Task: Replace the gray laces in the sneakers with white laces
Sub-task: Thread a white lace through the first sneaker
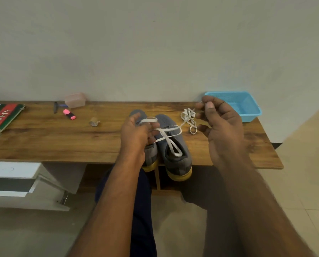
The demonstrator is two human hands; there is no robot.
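Wood-grain desk (43, 138) runs across the middle of the view against a pale wall. One blue plastic basket (247, 112) stands at the desk's 2 o'clock corner, partly hidden behind the right hand (220, 125). One book with a red and green cover (2, 117) lies at the 9 o'clock end.

Two gray sneakers with yellow soles sit side by side at the desk's 6 o'clock edge, heels hanging over it. The right sneaker (173, 145) shows almost whole; the left sneaker (147, 153) is largely covered by the left hand (134, 134).

One white lace (168, 140) crosses the right sneaker, with one loop dropping into its opening. The left hand's curled fingers hold a loop of this lace above the left sneaker's toe. From the sneaker the lace runs toward 2 o'clock to the right hand, which is raised above the desk; thumb and fingertips pinch it there. A second, loose tangle of white lace (189, 119) lies on the desk just beside the right hand, at its 9 o'clock.

Toward 10 o'clock are one translucent pink box (75, 100) at the wall, one dark pen (55, 107), one pink highlighter (69, 114), and one small tape roll (94, 121), all well apart from the sneakers.
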